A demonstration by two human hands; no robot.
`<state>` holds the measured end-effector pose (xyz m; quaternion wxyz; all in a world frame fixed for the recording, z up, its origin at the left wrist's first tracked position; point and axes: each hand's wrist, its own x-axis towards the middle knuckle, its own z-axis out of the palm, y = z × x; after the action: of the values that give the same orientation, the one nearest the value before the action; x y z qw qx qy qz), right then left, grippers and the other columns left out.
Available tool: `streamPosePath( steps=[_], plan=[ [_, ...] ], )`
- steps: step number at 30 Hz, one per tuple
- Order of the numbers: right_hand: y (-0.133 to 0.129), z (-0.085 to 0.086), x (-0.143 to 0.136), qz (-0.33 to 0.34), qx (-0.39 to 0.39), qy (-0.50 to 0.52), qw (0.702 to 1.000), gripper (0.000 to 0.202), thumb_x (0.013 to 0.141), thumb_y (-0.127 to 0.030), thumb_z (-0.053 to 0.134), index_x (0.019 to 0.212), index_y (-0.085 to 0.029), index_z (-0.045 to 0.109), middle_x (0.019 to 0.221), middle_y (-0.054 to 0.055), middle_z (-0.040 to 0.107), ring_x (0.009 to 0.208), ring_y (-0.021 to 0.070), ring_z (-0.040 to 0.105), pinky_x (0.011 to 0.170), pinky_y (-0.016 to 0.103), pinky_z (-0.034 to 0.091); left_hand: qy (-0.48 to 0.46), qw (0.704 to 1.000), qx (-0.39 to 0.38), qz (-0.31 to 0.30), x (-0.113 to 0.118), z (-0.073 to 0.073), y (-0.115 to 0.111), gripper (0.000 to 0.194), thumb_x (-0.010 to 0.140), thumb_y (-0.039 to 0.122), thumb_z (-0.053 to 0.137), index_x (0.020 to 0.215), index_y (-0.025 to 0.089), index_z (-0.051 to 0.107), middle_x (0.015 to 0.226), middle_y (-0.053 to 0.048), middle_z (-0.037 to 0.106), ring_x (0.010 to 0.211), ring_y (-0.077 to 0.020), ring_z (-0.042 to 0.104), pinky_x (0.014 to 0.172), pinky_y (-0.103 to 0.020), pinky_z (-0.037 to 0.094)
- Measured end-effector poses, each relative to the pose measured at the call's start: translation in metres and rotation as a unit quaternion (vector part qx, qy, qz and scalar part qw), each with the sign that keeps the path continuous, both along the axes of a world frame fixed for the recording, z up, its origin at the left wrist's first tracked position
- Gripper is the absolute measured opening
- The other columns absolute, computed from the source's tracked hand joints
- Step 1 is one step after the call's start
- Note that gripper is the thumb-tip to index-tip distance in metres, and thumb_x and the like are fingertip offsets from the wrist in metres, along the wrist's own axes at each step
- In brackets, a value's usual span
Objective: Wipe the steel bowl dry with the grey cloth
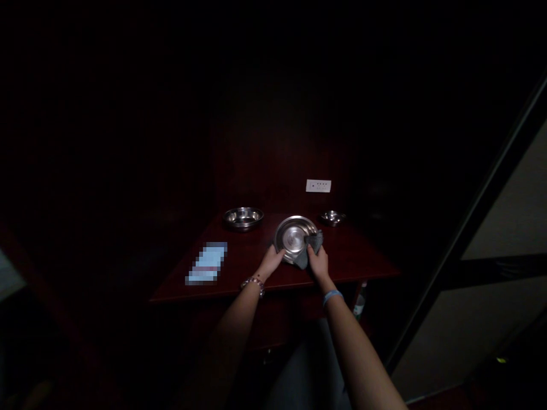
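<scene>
Fairly roomy — held bowl (294, 240) near table edge (291, 282).

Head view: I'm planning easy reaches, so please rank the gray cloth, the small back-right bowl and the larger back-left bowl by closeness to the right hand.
1. Gray cloth: held in the right hand.
2. Small bowl: beyond it, at the table's right rear.
3. Larger bowl: across, at the left rear.

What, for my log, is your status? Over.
Left hand gripping metal bowl. Right hand holding gray cloth against it. Cloth covers part of bowl; no other object obstructing.
</scene>
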<state>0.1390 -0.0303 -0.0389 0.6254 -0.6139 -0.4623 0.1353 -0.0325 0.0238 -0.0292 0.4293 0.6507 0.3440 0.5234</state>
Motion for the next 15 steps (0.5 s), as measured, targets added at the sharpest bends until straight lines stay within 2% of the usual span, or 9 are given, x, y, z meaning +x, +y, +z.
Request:
streamPosePath(
  steps=[3,5,8,10,15],
  plan=[
    [0.001,0.0,0.0,-0.002,-0.01,0.008,1.0,0.039,0.091,-0.046,0.054,0.116,-0.02,0.07,0.114,0.012,0.076,0.108,0.0259,0.072,0.094,0.034,0.054,0.003,1.0,-0.012,0.006,0.0,-0.001,0.0,0.04,0.08,0.021,0.062,0.119,0.011,0.064,0.128,-0.016,0.069,0.123,-0.0284,0.064,0.114,-0.044,0.043],
    [0.002,0.0,0.0,-0.004,-0.013,0.016,1.0,0.04,0.092,-0.047,0.053,0.115,-0.02,0.07,0.115,0.012,0.076,0.108,0.026,0.072,0.094,0.034,0.054,0.004,1.0,0.004,0.009,0.0,0.0,-0.002,0.046,0.082,0.025,0.063,0.126,0.012,0.06,0.135,-0.016,0.065,0.128,-0.0279,0.06,0.117,-0.043,0.039],
    [0.002,-0.001,0.0,-0.003,-0.009,0.026,1.0,0.042,0.091,-0.049,0.053,0.116,-0.02,0.07,0.115,0.011,0.076,0.108,0.0256,0.072,0.094,0.033,0.054,0.0,0.999,0.053,0.009,0.0,0.004,-0.007,0.066,0.086,0.032,0.063,0.146,0.016,0.039,0.151,-0.016,0.052,0.141,-0.0238,0.049,0.122,-0.04,0.031],
    [0.001,0.0,0.001,-0.008,-0.006,0.031,0.999,0.043,0.091,-0.05,0.054,0.117,-0.02,0.07,0.115,0.011,0.076,0.109,0.0256,0.072,0.094,0.033,0.054,0.015,0.998,0.058,0.0,0.0,0.006,-0.01,0.078,0.086,0.038,0.064,0.151,0.017,0.027,0.154,-0.017,0.049,0.142,-0.0226,0.048,0.123,-0.039,0.029],
    [-0.002,0.004,-0.001,0.007,0.013,0.048,0.999,0.04,0.09,-0.05,0.057,0.111,-0.02,0.071,0.111,0.012,0.077,0.104,0.0259,0.074,0.092,0.035,0.055,0.099,0.995,0.0,0.002,-0.003,0.004,-0.012,0.097,0.073,0.046,0.08,0.15,0.016,0.028,0.144,-0.022,0.057,0.138,-0.0337,0.052,0.12,-0.048,0.032]
  ],
)
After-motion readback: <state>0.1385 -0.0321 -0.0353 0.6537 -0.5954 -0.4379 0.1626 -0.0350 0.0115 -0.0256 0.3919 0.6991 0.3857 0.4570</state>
